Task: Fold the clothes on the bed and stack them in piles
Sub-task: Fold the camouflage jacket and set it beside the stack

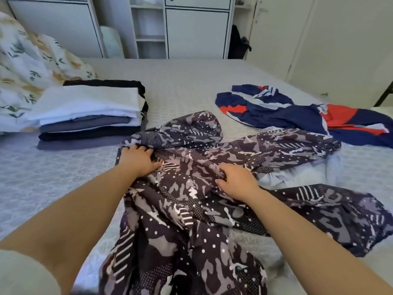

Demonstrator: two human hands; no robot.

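Hands: both are down on the patterned garment (pixel 191 188). The left hand (pixel 138 160) has its fingers curled into a bunched fold at the cloth's upper left edge and grips it. The right hand (pixel 236 182) lies a little nearer the middle with its fingers bent into a ridge of fabric, pinching it.

Garment in hand: dark, with grey camouflage shapes, white dots and stripes. It is spread crumpled across the near middle of the bed (pixel 191 81), one part trailing toward the near edge and another reaching out to the right. No fold is formed in it yet.

Step, as I judge it: gathering and straightening the cloth so it can be laid flat before folding.

Done so far: a neat folded pile (pixel 89 111) sits on the bed to the left, well apart from the hands, white pieces on top, grey and black below.

Left to do: the patterned garment, a pale cloth (pixel 297 173) partly under its right side, and a navy, red and white garment (pixel 297 111) lying loose farther right.

Progress: roughly midway, judging by one finished pile against three unfolded pieces.

Around: a floral pillow (pixel 25 67) at far left, white cabinets (pixel 191 28) beyond the bed.
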